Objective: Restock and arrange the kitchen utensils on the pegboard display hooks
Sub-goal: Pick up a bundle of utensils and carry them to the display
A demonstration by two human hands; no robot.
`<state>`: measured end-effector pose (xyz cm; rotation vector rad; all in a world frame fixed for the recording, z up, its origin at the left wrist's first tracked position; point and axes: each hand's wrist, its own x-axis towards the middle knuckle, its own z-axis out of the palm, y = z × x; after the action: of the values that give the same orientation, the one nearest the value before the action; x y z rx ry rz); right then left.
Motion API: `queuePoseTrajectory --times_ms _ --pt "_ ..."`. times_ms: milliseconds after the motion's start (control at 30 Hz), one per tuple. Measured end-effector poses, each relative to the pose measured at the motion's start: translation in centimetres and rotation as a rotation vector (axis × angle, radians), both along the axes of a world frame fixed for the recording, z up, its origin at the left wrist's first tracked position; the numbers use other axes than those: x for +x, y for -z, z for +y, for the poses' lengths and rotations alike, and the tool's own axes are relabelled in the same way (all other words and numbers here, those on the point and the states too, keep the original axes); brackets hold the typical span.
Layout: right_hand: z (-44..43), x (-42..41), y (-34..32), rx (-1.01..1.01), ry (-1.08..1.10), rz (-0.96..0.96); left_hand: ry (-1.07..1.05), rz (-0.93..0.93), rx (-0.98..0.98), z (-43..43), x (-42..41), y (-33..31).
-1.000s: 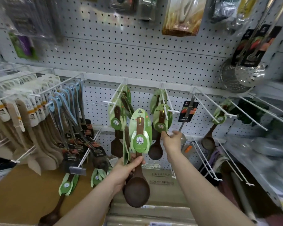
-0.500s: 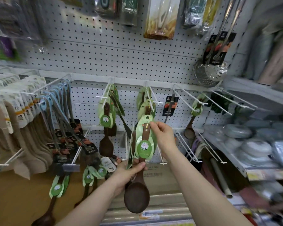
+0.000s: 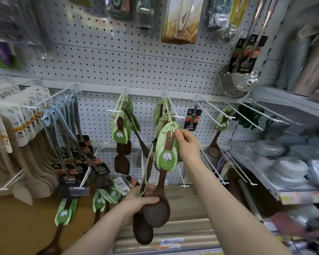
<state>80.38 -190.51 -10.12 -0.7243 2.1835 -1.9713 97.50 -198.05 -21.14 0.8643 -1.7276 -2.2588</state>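
One white pegboard [image 3: 136, 67] fills the view. Two steel skimmers [image 3: 238, 83] hang at the pegboard's upper right, and one cardboard box [image 3: 184, 199] sits at its foot. Two bare hands work in front of the pegboard's lower middle. The left hand [image 3: 138, 203] is clenched around two dark wooden spoons [image 3: 156, 210], gripping them just above the bowls, with the handles pointing up toward the board. The right hand [image 3: 188, 144] pinches the upper edge of the green card [image 3: 166, 144] on the taller spoon between thumb and fingertips. The card's hanging hole lies just below the tip of one white hook [image 3: 170, 115], which juts from the pegboard's middle rail and already carries carded spoons, at least two.

A second ago the right hand was at the spoons on that hook, apart from the held card. Half a second ago it had reached the card, and the card top now sits slightly closer to the hook tip. The left hand's grip is unchanged.
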Motion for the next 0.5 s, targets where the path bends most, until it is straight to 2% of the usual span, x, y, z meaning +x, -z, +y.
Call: queuePoseTrajectory --times_ms 300,500 --pt "-2.6 -0.7 2.3 -0.135 -0.018 -0.104 -0.284 -0.01 0.018 -4.6 1.3 1.0" --pt "-5.0 -2.7 1.9 -0.106 0.003 -0.102 -0.453 -0.014 -0.085 -7.4 0.0 1.1"
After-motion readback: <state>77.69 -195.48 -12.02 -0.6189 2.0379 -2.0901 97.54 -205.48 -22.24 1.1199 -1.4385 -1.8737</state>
